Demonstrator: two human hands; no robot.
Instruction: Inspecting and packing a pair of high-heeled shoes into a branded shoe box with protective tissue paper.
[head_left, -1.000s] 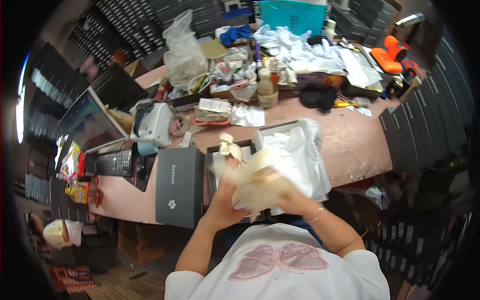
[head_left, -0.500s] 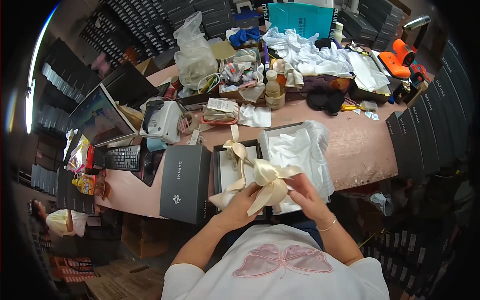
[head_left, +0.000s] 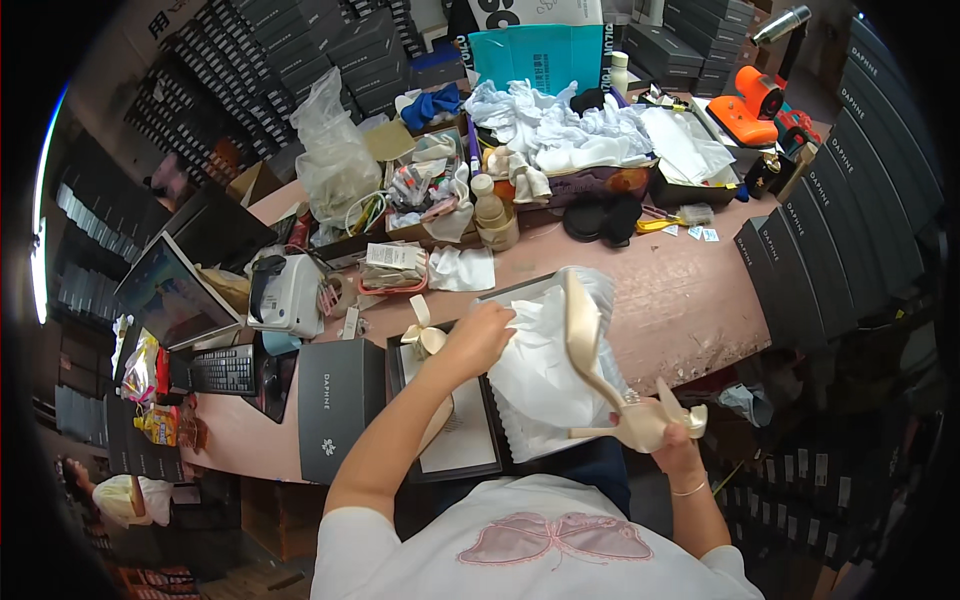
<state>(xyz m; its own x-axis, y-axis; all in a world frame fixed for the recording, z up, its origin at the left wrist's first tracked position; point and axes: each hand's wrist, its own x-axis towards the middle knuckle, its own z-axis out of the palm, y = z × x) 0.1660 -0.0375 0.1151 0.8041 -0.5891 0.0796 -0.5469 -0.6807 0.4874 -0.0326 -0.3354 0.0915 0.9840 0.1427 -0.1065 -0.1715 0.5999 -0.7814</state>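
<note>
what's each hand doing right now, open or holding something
Left hand: fingers curled at the white tissue paper; grip cannot be told.
Right hand: closed, holding the cream shoe.

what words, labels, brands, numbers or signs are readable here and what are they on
Wording not copied, only located:
Dark grey shoebox, left: pale capitals, readable
Dark grey boxes stacked right: pale capitals, readable
Teal bag, back: dark print, too small
White packet: too small
Yellow packet, far left: too blurred
Cream shoe in right hand: none seen
</note>
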